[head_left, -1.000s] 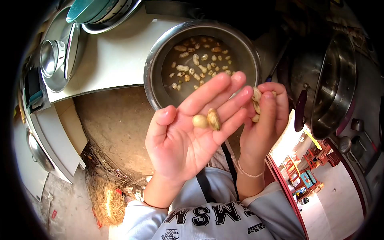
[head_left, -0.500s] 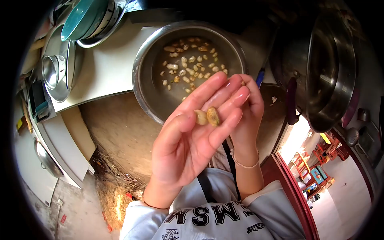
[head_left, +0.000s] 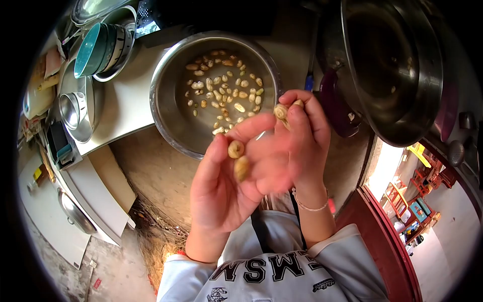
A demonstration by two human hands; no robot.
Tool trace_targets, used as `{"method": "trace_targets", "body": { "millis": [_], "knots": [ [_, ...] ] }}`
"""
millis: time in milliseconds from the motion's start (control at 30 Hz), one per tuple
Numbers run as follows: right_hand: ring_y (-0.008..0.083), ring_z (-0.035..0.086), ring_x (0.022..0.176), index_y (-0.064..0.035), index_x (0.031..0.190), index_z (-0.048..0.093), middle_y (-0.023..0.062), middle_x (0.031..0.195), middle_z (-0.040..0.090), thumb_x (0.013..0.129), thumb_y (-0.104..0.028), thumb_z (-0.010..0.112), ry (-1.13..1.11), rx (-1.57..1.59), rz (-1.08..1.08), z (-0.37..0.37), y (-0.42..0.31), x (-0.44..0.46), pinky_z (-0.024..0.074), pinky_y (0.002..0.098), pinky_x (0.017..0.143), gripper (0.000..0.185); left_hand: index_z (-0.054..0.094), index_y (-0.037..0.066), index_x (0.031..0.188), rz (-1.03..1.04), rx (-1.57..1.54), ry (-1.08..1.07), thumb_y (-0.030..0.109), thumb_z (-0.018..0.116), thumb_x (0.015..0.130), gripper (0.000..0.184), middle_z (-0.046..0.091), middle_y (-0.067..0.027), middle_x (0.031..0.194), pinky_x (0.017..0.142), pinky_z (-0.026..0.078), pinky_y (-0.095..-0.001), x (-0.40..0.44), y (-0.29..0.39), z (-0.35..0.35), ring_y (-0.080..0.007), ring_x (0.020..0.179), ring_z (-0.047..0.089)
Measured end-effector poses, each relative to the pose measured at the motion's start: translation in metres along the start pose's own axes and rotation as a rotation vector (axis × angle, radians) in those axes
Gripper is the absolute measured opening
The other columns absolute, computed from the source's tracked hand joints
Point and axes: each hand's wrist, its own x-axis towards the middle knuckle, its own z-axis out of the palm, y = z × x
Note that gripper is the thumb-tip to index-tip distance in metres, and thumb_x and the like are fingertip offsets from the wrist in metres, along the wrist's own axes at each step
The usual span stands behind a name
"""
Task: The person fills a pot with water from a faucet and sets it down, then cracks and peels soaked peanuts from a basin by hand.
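My left hand (head_left: 219, 189) is turned palm up with its fingers curled and partly smeared by motion. Two unshelled peanuts (head_left: 235, 149) lie in it, one by the thumb and the other lower on the palm. Close beside it, my right hand (head_left: 313, 136) pinches peanuts (head_left: 280, 111) between thumb and fingers. Both hands are over the near right rim of a metal basin (head_left: 157, 98). Many loose peanuts (head_left: 239, 107) lie in the basin, apparently in water.
A large dark metal pan (head_left: 347, 55) stands at the right, with a blue-handled utensil (head_left: 309, 83) beside it. Stacked bowls (head_left: 90, 53) and small metal cups (head_left: 69, 108) are on the left. A pot lid (head_left: 75, 214) lies lower left.
The left hand's fingers have curled in, and the peanuts in it have shifted toward the thumb. My right hand has come out from behind, showing peanuts in its fingers. The view has shifted slightly.
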Motion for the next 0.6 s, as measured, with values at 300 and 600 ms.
{"method": "trace_targets", "body": {
  "millis": [300,600],
  "knots": [
    [-0.0028,0.034,0.051,-0.0047,0.082,0.050,-0.0059,0.063,0.041,0.085,-0.007,0.044,-0.104,0.022,0.042,-0.001,-0.005,-0.008,0.0301,0.0115,0.048,0.007,0.030,0.011,0.077,0.120,0.630,0.199,0.036,0.019,0.092,0.032,0.021,0.0065,0.042,0.035,0.015,-0.0196,0.003,-0.021,0.008,-0.0049,0.035,0.015],
    [0.0017,0.031,0.048,-0.0031,0.086,0.049,-0.0043,0.058,0.037,0.086,-0.009,0.043,-0.167,-0.072,0.020,0.010,0.031,0.003,0.0278,0.0148,0.043,0.008,0.030,-0.007,0.121,0.207,1.038,-0.025,0.029,0.028,0.091,0.047,0.031,-0.0209,0.126,0.096,0.025,-0.0292,0.063,-0.077,0.050,-0.0269,0.121,0.027]
  ]
}}
